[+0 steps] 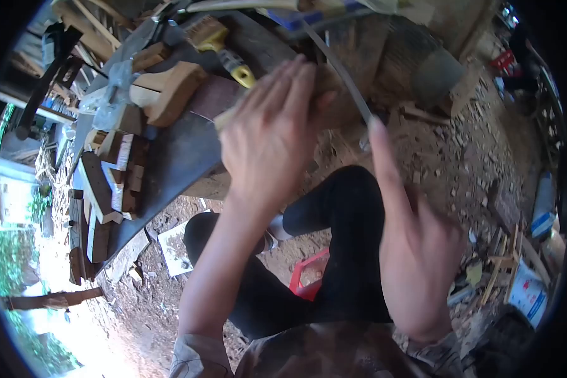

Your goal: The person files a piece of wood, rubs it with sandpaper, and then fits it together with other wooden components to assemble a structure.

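Note:
My left hand (271, 126) lies over a pale wooden piece (331, 88) at the edge of the dark work surface, its fingers pressed together around the wood. To its right, my right hand (416, 246) is closed around the lower end of a long thin metal blade or file (343, 72), with the index finger stretched along it. The tool slants up and to the left, beside the wooden piece. Whether it touches the wood, I cannot tell. Just above my left hand lies a brush (223, 53) with a yellow-tipped handle.
Curved wooden pieces (173, 94) and stacked wood blocks (107, 179) lie on the dark surface (176, 154) at left. A red plastic object (309, 274) is between my legs. Wood chips cover the ground (460, 157). Scraps and a white-blue container (526, 293) stand at right.

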`<state>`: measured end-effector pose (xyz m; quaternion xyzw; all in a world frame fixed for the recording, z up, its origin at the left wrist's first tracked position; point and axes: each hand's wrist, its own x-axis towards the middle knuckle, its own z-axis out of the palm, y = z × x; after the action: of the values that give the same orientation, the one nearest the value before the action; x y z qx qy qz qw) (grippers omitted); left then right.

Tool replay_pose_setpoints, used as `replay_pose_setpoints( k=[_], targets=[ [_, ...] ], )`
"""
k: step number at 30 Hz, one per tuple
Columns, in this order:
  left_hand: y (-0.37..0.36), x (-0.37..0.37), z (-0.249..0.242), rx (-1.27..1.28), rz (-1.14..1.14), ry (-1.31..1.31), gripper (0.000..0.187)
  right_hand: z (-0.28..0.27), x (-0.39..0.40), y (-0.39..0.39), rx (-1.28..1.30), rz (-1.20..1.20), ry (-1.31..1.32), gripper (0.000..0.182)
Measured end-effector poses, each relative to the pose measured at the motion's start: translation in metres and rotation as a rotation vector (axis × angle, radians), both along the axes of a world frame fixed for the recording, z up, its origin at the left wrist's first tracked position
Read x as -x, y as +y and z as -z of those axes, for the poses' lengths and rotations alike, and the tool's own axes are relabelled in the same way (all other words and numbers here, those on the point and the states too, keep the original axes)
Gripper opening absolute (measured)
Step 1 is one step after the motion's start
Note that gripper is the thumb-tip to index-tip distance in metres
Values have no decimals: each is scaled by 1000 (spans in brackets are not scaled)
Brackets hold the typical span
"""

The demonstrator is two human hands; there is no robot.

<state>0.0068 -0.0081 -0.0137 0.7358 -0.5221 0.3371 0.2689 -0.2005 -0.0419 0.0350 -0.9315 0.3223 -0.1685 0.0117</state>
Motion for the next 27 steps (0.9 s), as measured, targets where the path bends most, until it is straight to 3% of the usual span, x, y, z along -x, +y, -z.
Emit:
replay_pose_setpoints(
  k=[4,11,15,21,27],
  targets=[
    [0,-4,-1,-29,41,-4,34,10,-38,-29,106,-50,-14,87],
    [-2,-2,0,48,21,-20,34,4,2,2,43,28,13,82],
    [-1,-7,2,33,45,-36,32,14,-41,-27,143,-4,-23,82],
    [1,-5,0,57,14,-21,35,15,3,-4,-5,-19,-59,81],
    [1,-4,-2,18,29,12,34,11,-31,-23,35,-5,6,83]
  ],
)
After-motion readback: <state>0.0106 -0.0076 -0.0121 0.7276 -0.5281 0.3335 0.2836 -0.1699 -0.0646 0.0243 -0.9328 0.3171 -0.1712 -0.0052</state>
